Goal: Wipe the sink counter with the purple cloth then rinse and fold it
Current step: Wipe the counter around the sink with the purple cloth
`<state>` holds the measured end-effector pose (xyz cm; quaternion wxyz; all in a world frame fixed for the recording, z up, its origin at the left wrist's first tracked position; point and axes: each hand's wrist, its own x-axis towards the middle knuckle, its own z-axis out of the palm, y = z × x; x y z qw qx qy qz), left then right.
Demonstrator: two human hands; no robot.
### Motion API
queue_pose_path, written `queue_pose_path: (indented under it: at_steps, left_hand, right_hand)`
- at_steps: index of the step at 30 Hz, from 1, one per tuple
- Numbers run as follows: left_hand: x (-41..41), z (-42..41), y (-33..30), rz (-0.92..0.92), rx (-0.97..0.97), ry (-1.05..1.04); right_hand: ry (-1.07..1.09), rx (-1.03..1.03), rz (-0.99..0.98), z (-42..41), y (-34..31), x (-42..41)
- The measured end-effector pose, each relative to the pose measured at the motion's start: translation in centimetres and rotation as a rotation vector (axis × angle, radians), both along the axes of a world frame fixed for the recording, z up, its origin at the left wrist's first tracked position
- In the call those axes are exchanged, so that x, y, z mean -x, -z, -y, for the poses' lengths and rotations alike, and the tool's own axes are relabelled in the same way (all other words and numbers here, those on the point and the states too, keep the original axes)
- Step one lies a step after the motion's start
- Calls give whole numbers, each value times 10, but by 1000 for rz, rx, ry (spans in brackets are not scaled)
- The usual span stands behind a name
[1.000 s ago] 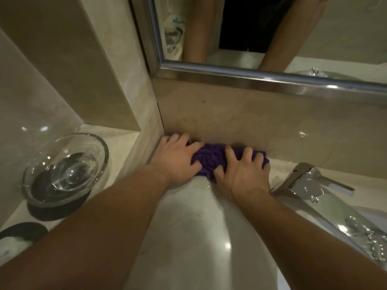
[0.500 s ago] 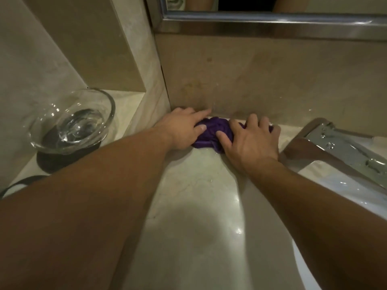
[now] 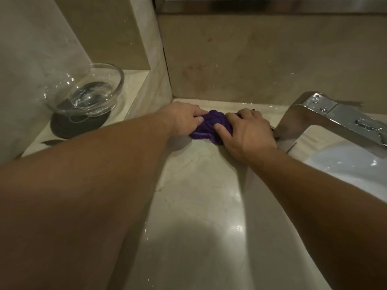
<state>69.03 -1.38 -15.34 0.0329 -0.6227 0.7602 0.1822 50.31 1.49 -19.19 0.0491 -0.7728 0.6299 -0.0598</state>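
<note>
**Here, both hands bunch the purple cloth at the back of the counter**

Here the purple cloth (image 3: 211, 127) lies crumpled into a small wad on the sink counter (image 3: 196, 195), near the back corner where the counter meets the wall, a little forward of the backsplash. It is gathered between the two hands and touches the stone beneath it.

The left hand (image 3: 184, 119) grips the cloth's left end, its fingers curled over the fabric and the thumb tucked against it. The right hand (image 3: 247, 132) holds the right end, fingers bent down over the top of the wad and the thumb pressing into the front fold. Both forearms reach in from the near edge of the view.

Just right of the right hand stands the chrome faucet (image 3: 326, 120), wet with droplets, its spout reaching over the white basin (image 3: 351, 164). The counter shows a few wet spots and a bright glare patch. To the left, on a lower ledge (image 3: 136, 84) set into the wall, a clear glass bowl (image 3: 88, 91) sits on a dark round base (image 3: 69, 124).
</note>
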Motion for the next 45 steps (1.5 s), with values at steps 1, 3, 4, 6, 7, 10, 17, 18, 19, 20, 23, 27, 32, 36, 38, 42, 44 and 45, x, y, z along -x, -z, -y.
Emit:
queue_pose_path:
  at_steps: [1,3,4,6,7,10,17,18,19,20,23,27,32,36,38,42,44,45]
  left_hand:
    - [0,-4,0,-7,-3,-9]
    - [0,-15,0,-29,-7,-21]
    - [0,-20,0,-35,-4,-25]
    - [1,-30,0,-34,-6,-28]
    - [2,-34,-1,-28,-12,-30]
    - [3,-47,-2,-21,-23,-20]
    - [2,-85,-4,-57,-22,-38]
    - [1,-91,-4,-58,-22,-41]
    - [0,-96,-4,-63,-21,-45]
    - [-3,-103,-2,-72,-23,-50]
    - [-5,-123,1,-92,-33,-43]
    - [-4,-146,-2,-47,-56,-49]
    - [1,-171,-4,-56,-48,-81]
    - [2,-195,-5,-58,-51,-89]
    - [3,-205,-7,-61,-51,-95]
    - [5,-227,-7,-100,-42,-123]
    - [4,-236,-5,-107,-24,-125]
    - [4,-240,-4,-110,-15,-128]
  right_hand:
    - [-10,8,1,-3,1,1]
    - [-32,12,13,-9,3,4]
    - [-44,14,18,-12,4,5]
    - [-65,17,22,-19,6,8]
    - [-70,17,25,-22,7,10]
    - [-75,29,40,-35,8,12]
    - [-44,47,-7,-74,4,12]
    - [-35,58,-28,-80,1,12]
    - [-33,71,-46,-85,0,12]
    - [-33,80,-50,-91,-1,14]
    - [-35,99,15,-114,6,20]
    - [-45,75,71,-127,11,21]
    - [-67,85,98,-144,10,27]
    - [-66,79,97,-167,10,26]
    - [-65,70,103,-175,9,26]
    - [-71,69,123,-194,12,27]
    - [-75,68,134,-202,12,27]
    - [-76,67,137,-206,13,28]
